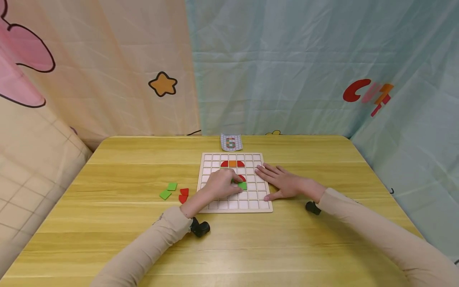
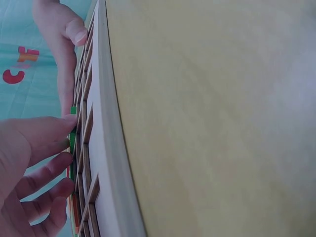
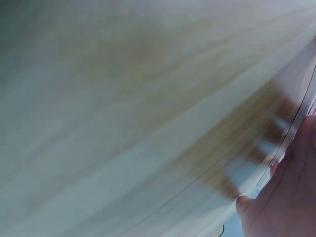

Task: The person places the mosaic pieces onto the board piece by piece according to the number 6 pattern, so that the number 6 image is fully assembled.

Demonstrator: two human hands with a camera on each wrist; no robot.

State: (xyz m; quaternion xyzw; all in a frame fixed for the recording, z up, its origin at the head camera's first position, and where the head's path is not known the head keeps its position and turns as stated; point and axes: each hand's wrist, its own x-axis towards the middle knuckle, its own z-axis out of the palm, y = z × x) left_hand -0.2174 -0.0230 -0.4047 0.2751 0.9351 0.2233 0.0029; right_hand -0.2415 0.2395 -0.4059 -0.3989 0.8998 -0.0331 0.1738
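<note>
A square wooden grid board (image 1: 253, 205) lies mid-table. My left hand (image 1: 221, 184) is over it, thumb and forefinger at a green square tile (image 1: 243, 185) right of its centre. In the left wrist view the thumb (image 2: 61, 123) meets a green edge, with the other fingers curled beside it. Just behind that tile shows a red rounded tile (image 1: 242, 177), partly covered by the forefinger. Farther back, an orange square tile (image 1: 232, 164) sits between two red rounded tiles. My right hand (image 1: 283, 182) rests on the board's right edge, fingers spread.
Left of the board lie loose green tiles (image 1: 165, 194) and red rounded tiles (image 1: 183, 198). A small printed pattern card (image 1: 231, 142) stands behind the board. Curtains hang behind the table (image 1: 305, 255). Black devices (image 1: 200, 228) are on both wrists.
</note>
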